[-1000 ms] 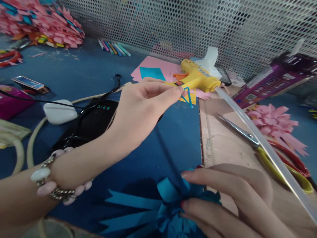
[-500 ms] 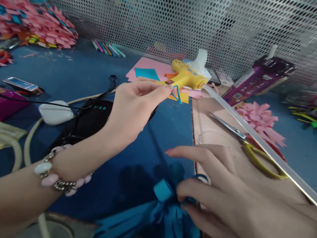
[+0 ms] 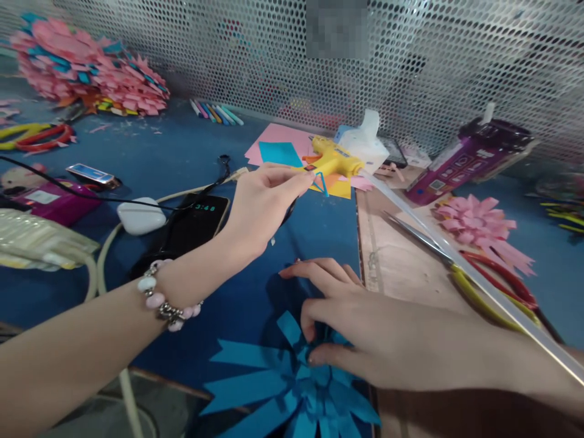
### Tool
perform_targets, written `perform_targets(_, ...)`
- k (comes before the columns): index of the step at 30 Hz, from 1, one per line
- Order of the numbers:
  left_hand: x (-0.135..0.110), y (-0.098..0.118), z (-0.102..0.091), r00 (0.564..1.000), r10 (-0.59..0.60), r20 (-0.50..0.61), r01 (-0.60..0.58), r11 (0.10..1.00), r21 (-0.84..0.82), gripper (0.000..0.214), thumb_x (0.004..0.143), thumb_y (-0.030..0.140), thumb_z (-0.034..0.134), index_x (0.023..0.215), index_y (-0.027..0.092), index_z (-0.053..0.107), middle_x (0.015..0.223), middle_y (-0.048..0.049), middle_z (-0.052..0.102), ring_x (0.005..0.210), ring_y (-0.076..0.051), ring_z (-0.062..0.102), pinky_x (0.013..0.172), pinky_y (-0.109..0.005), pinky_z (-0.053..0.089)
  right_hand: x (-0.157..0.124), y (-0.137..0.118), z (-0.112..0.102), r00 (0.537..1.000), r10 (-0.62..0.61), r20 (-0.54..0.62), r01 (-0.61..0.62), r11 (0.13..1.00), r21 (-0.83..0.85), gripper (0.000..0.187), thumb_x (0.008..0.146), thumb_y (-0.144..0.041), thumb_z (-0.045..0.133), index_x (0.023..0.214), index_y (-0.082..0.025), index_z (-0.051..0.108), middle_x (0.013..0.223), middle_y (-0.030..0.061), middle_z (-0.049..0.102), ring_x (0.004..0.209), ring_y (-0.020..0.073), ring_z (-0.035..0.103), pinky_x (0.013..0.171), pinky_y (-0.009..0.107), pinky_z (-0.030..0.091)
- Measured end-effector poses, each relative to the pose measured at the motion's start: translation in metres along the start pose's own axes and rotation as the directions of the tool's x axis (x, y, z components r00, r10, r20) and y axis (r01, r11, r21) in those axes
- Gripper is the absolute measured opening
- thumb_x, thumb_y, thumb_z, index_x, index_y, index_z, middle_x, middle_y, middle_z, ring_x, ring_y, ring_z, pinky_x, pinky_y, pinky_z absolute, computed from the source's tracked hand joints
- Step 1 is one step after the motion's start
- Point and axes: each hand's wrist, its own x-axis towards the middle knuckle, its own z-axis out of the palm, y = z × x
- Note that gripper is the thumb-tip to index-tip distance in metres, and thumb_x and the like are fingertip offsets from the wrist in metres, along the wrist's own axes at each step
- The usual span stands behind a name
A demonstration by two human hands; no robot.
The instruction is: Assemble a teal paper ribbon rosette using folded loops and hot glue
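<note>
My left hand (image 3: 264,204) reaches forward and pinches a small blue folded paper strip (image 3: 320,182) right at the nozzle of a yellow glue gun (image 3: 333,159). A clear glue stick (image 3: 460,261) runs from the gun's back toward the lower right. My right hand (image 3: 365,328) lies with spread fingers on a blue paper flower (image 3: 283,383) at the near edge of the blue table (image 3: 182,146), fingertips pressing its centre.
Scissors with yellow and red handles (image 3: 483,286) lie on a wooden board (image 3: 401,261) at right, by a pink paper flower (image 3: 479,228) and a purple box (image 3: 469,161). A phone (image 3: 191,222), white charger (image 3: 139,216), cables, coloured paper sheets (image 3: 283,149), pens (image 3: 216,112) and a pink flower heap (image 3: 91,70) lie left and back, before a perforated metal screen.
The view has pulled back and tilted up. My right hand shifted over the blue flower, fingers spreading across it. My left hand keeps the blue strip at the glue gun's tip.
</note>
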Motion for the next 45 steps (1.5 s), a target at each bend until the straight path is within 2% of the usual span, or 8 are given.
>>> perform_targets(14, 0.002, -0.006, -0.002, 0.999, -0.002, 0.051, 0.009, 0.992, -0.129, 0.014, 0.071, 0.028, 0.075, 0.063, 0.017, 0.072, 0.085, -0.0037, 0.065, 0.071, -0.012, 0.059, 0.069, -0.025, 0.048, -0.007, -0.003, -0.001, 0.995, -0.036, -0.098, 0.04, 0.999, 0.037, 0.017, 0.078, -0.019, 0.069, 0.094, -0.022, 0.072, 0.156, 0.0043, 0.027, 0.146, 0.0329, 0.012, 0.111, 0.056, 0.029)
perform_targets(18, 0.004, -0.004, -0.002, 0.999, 0.033, 0.028, -0.028, 0.986, -0.167, 0.012, 0.07, 0.028, 0.076, 0.065, 0.018, 0.074, 0.089, -0.0037, 0.065, 0.079, -0.013, 0.061, 0.071, -0.024, 0.048, -0.011, 0.002, -0.016, 0.934, 0.066, -0.352, 0.03, 0.965, 0.259, 0.018, 0.086, -0.03, 0.062, 0.099, -0.021, 0.069, 0.136, 0.0075, 0.054, 0.124, 0.0251, 0.05, 0.101, 0.044, 0.044)
perform_targets(21, 0.001, 0.0, -0.002, 0.996, 0.09, 0.021, -0.084, 0.977, -0.196, 0.008, 0.072, 0.028, 0.076, 0.07, 0.02, 0.077, 0.094, -0.0035, 0.063, 0.087, -0.015, 0.061, 0.079, -0.025, 0.049, 0.006, 0.02, -0.024, 0.83, 0.338, -0.445, 0.068, 0.729, 0.681, 0.033, 0.092, -0.045, 0.05, 0.1, -0.017, 0.065, 0.112, 0.0099, 0.067, 0.095, 0.0201, 0.064, 0.08, 0.036, 0.053)
perform_targets(23, -0.004, 0.004, 0.0, 0.992, 0.128, 0.019, -0.122, 0.973, -0.194, 0.006, 0.074, 0.027, 0.075, 0.073, 0.022, 0.077, 0.099, -0.0035, 0.061, 0.095, -0.017, 0.06, 0.084, -0.027, 0.049, 0.025, 0.033, -0.028, 0.773, 0.39, -0.501, 0.311, 0.455, 0.834, 0.037, 0.091, -0.05, 0.05, 0.109, -0.02, 0.061, 0.117, 0.0077, 0.064, 0.1, 0.0188, 0.063, 0.078, 0.032, 0.052)
perform_targets(26, -0.017, 0.008, 0.004, 0.988, 0.131, 0.082, -0.114, 0.976, -0.187, 0.004, 0.075, 0.026, 0.074, 0.075, 0.023, 0.077, 0.106, -0.0034, 0.059, 0.1, -0.018, 0.06, 0.087, -0.027, 0.049, 0.05, 0.04, -0.033, 0.744, 0.307, -0.594, 0.577, 0.155, 0.802, 0.032, 0.09, -0.05, 0.051, 0.105, -0.023, 0.06, 0.107, 0.002, 0.068, 0.097, 0.0152, 0.062, 0.08, 0.028, 0.05)
perform_targets(32, -0.025, 0.011, 0.007, 0.975, 0.159, 0.156, -0.133, 0.977, -0.165, 0.005, 0.077, 0.024, 0.073, 0.077, 0.023, 0.077, 0.11, -0.0043, 0.061, 0.109, -0.019, 0.057, 0.096, -0.03, 0.046, 0.059, 0.028, -0.042, 0.629, 0.413, -0.658, 0.747, -0.088, 0.659, 0.012, 0.088, -0.029, 0.052, 0.098, -0.023, 0.056, 0.082, -0.0029, 0.067, 0.079, 0.0122, 0.064, 0.073, 0.024, 0.051)
perform_targets(36, 0.002, 0.011, -0.005, 0.948, 0.312, -0.061, -0.316, 0.946, -0.068, 0.007, 0.077, 0.028, 0.072, 0.078, 0.022, 0.076, 0.104, -0.0038, 0.066, 0.1, -0.019, 0.062, 0.086, -0.031, 0.049, 0.054, 0.032, -0.037, 0.561, 0.478, -0.676, 0.789, -0.063, 0.611, 0.012, 0.086, -0.027, 0.053, 0.095, -0.02, 0.056, 0.076, -0.0014, 0.065, 0.067, 0.0122, 0.064, 0.067, 0.026, 0.053)
perform_targets(45, 0.039, 0.019, -0.034, 0.816, 0.552, -0.17, -0.446, 0.79, 0.422, 0.019, 0.08, 0.036, 0.067, 0.085, 0.02, 0.077, 0.086, -0.0022, 0.071, 0.079, -0.016, 0.064, 0.069, -0.025, 0.048, 0.032, 0.014, -0.01, 0.649, 0.329, -0.685, 0.609, 0.315, 0.728, 0.021, 0.088, -0.036, 0.055, 0.084, -0.015, 0.061, 0.063, 0.0019, 0.065, 0.052, 0.0122, 0.06, 0.052, 0.024, 0.049)
